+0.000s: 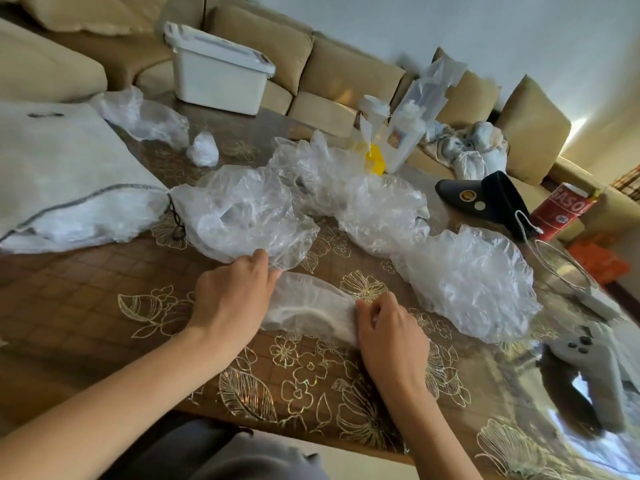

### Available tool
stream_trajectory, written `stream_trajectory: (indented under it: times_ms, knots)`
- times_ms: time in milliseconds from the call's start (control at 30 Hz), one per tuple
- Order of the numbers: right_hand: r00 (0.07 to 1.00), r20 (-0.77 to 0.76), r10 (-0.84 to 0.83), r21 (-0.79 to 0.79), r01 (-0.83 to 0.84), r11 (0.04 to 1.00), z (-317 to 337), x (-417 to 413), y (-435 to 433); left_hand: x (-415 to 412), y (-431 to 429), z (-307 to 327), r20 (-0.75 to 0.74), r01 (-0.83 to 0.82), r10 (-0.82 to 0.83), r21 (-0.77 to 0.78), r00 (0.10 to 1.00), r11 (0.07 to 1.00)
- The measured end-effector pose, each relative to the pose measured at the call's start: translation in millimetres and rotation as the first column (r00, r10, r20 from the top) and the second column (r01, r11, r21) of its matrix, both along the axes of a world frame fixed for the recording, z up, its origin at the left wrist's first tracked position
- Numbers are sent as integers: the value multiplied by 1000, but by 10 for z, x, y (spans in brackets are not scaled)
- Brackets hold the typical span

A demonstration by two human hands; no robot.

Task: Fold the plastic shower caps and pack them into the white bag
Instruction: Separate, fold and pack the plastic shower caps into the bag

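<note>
A clear plastic shower cap [310, 308], folded into a flat half-moon, lies on the table in front of me. My left hand [232, 296] holds its left end with curled fingers. My right hand [389, 332] pinches its right end. Several loose crumpled caps [242, 211] lie in a row just beyond, another cap [467, 282] at the right. The white bag [59, 168] lies flat at the left, its dark-edged mouth open with folded caps [86, 225] inside.
The brown table [104, 299] has a gold flower pattern. A white lidded bin [216, 72] stands at the back, a yellow-based packet [375, 161] near the middle, a black cap [485, 199], a wire strainer [561, 268] and a game controller [578, 344] at the right. A beige sofa [346, 71] runs behind.
</note>
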State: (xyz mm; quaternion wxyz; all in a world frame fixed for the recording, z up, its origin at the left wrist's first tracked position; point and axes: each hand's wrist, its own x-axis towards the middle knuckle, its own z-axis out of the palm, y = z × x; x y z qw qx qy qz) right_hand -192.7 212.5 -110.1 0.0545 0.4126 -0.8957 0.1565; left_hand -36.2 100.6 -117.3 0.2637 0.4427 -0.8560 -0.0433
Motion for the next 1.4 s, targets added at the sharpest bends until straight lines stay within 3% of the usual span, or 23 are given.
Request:
stream_trajectory:
  times_ms: [67, 167, 300, 367, 400, 467, 533, 634, 700, 767, 834, 934, 1034, 1167, 1300, 1400]
  knots:
    - [1000, -10, -5, -12, 5, 1000, 5, 25, 5, -7, 43, 2, 90, -64, 67, -44, 994, 997]
    - [1000, 0, 11, -6, -11, 1000, 21, 19, 47, 41, 65, -36, 76, -115, 119, -57, 990, 992]
    - [978, 140, 152, -143, -132, 981, 175, -26, 93, 127, 83, 29, -196, 99, -91, 32, 976, 995]
    - [918, 293, 267, -267, -190, 945, 401, -43, 91, 157, 110, 257, -417, 320, -223, 177, 881, 931]
    - [842, 408, 352, -356, -209, 911, 555, -37, 80, 169, 95, 383, -511, 432, -260, 251, 819, 867]
    - [596, 590, 544, -519, -237, 821, 855, -45, 26, 187, -9, 605, -647, 611, -279, 369, 710, 701]
    - [368, 683, 631, -555, -301, 776, 1058, -108, -93, 180, -155, 790, -749, 748, -245, 456, 615, 482]
    - [66, 840, 538, -450, -470, 760, 1143, -168, -273, 126, -262, 976, -773, 805, -231, 543, 590, 240]
    - [-25, 909, 416, -347, -599, 722, 1085, -187, -336, 70, -290, 1054, -742, 785, -258, 584, 619, 206]
    - [10, 933, 360, -274, -627, 730, 955, -194, -360, 15, -359, 1051, -706, 744, -235, 624, 668, 240]
    - [43, 925, 377, -300, -526, 796, 789, -209, -375, -47, -424, 956, -717, 712, -89, 657, 692, 247]
    - [61, 878, 474, -449, -238, 861, 556, -265, -393, -166, -451, 690, -800, 794, 110, 600, 590, 100]
    - [104, 863, 495, -492, -50, 869, 371, -316, -423, -347, -361, 444, -790, 801, 161, 598, 591, -6]
    - [187, 886, 424, -425, -36, 904, 284, -336, -429, -550, -311, 267, -730, 711, 278, 679, 624, 186]
    - [357, 849, 388, -404, -32, 914, 203, -408, -463, -622, -346, 155, -734, 645, 185, 668, 654, 371]
    - [311, 847, 432, -470, 58, 881, 128, -429, -456, -635, -378, 133, -741, 649, 189, 660, 644, 377]
